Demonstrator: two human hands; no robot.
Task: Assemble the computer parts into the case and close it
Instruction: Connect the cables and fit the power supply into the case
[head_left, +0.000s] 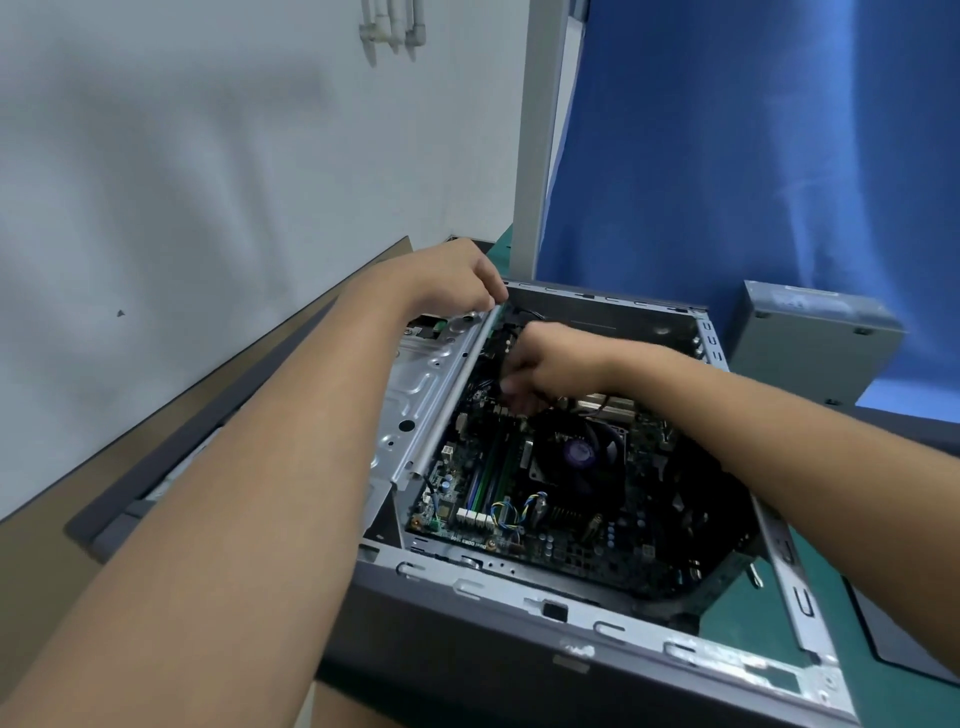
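Left hand (457, 283) at the far left corner of the computer case (571, 639), fingers curled down over the top end of the silver drive cage (415, 395) and gripping its folded edge. Right hand (540, 364) just beside it, a little nearer and more toward the middle, reaching down into the open case with fingers bent toward the motherboard (571, 530). Too blurred at the fingertips to tell whether pinching a dark cable or only touching the board. Both forearms bare, stretching in from the near edge. Drive cage tilted up along the left wall of the case, its long rail running from the left hand back toward the near side. Below the right hand, in the middle of the motherboard, a black CPU cooler fan (576, 452) with a purple hub. Left of the fan, the memory slots (485, 478), and near them a short bundle of coloured fan wires (514, 506). Case lying on its side with the open face up, resting on a green mat (737, 608) on the surface (31, 597). Beyond the far right corner of the case, a grey power supply unit (810, 343), standing apart from it. On the left, well apart from the case, a dark side panel (130, 499) lying flat beside the white wall (208, 156). Behind everything, a white post (535, 130) and a blue curtain (727, 156).
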